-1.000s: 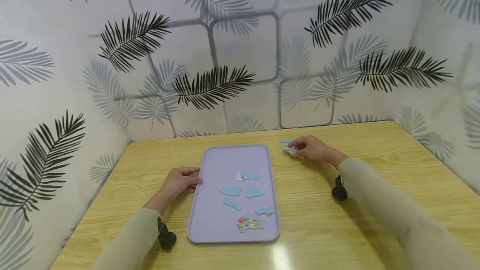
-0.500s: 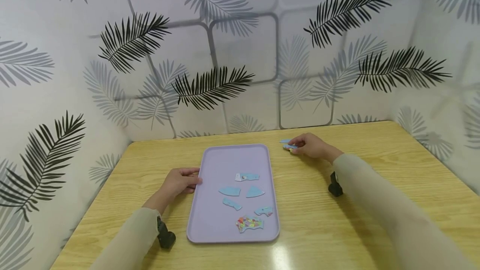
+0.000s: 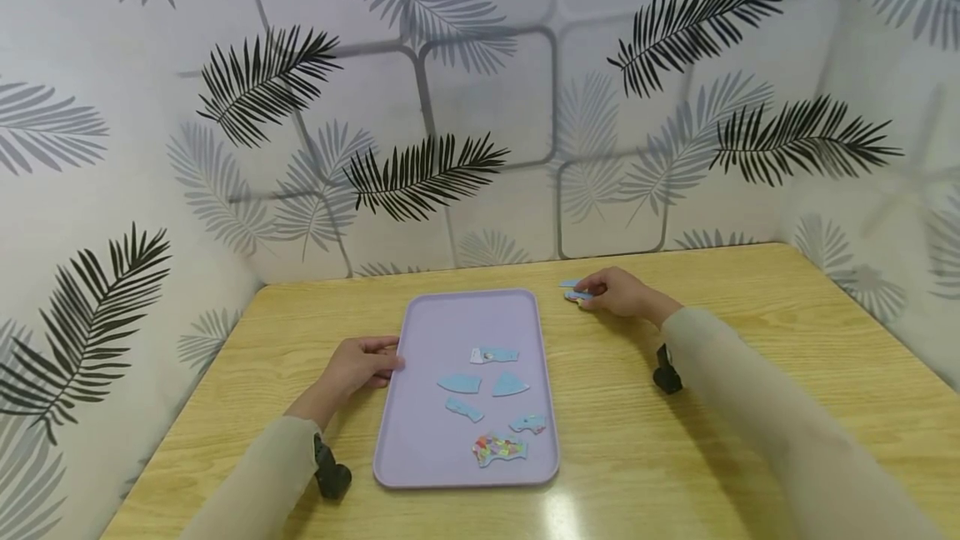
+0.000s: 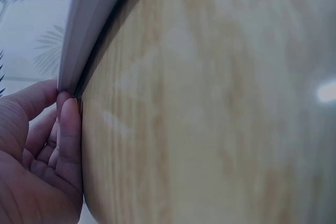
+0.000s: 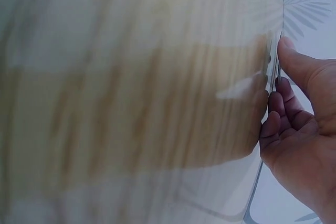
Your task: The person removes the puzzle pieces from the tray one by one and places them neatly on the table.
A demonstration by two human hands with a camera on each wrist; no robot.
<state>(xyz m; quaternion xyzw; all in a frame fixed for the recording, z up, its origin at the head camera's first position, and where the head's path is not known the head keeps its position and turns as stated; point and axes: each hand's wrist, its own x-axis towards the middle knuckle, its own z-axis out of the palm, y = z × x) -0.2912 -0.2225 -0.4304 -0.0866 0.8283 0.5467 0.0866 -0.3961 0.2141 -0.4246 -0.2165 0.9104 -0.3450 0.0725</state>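
Observation:
On the left of the head view, my left hand (image 3: pixel 356 367) pinches the rim of a lilac tray (image 3: pixel 442 323), thumb on top. The left wrist view shows the thumb and a finger meeting at the tray's edge (image 4: pixel 86 30). Beyond the tray's far right corner, my right hand (image 3: pixel 618 290) pinches a flat jigsaw puzzle piece (image 3: pixel 576 297), pale blue with some colour, low at the table. A second blue puzzle piece (image 3: pixel 568 282) lies just behind it, partly covered by the fingers. In the right wrist view the held piece (image 5: pixel 280 59) appears edge-on.
Several puzzle pieces lie apart inside the tray, among them a multicoloured piece (image 3: pixel 498 448), a blue wedge (image 3: pixel 510 384) and a blue piece with a white end (image 3: pixel 498 354). The wooden table (image 3: pixel 652 457) meets a leaf-patterned wall (image 3: pixel 495 215) at the back.
My right hand has shifted slightly back and left, staying at the puzzle pieces with its forearm following. The left hand and the tray have kept their places.

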